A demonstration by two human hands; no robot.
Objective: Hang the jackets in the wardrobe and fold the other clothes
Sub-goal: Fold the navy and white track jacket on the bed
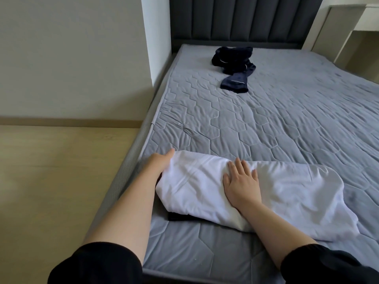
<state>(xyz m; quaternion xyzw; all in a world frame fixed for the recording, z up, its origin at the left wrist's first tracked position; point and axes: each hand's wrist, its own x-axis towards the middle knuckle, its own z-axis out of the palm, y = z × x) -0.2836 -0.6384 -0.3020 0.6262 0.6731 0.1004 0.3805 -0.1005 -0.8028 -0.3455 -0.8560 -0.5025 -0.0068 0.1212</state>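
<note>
The right hand (241, 186) lies flat, palm down, fingers spread and straight, pressing on the top of a white garment (276, 193) near its middle; it grips nothing. The left hand (159, 163) is at the garment's left end: the thumb lies over the top of the fabric, and the other fingers are tucked out of sight beneath the fold, so it appears to pinch that edge, though how tightly cannot be told. Both forearms are bare, with black sleeves (98, 265) pushed up at the near bottom of the view.

The white garment is folded into a long band lying across the near part of the mattress (266, 124), its left end close to the mattress's left edge and its right end spreading looser toward the near right. A small dark piece of cloth (177, 216) shows under its near left corner.

Beyond the garment the grey quilted surface is open across its whole width. Far off, just in front of the dark padded headboard (246, 19), a navy garment (235, 67) lies crumpled, well apart from the hands. Left of the bed frame's edge runs bare pale wooden floor (61, 171) up to a white wall (71, 58). At the far right stands a pale piece of furniture (352, 33).
</note>
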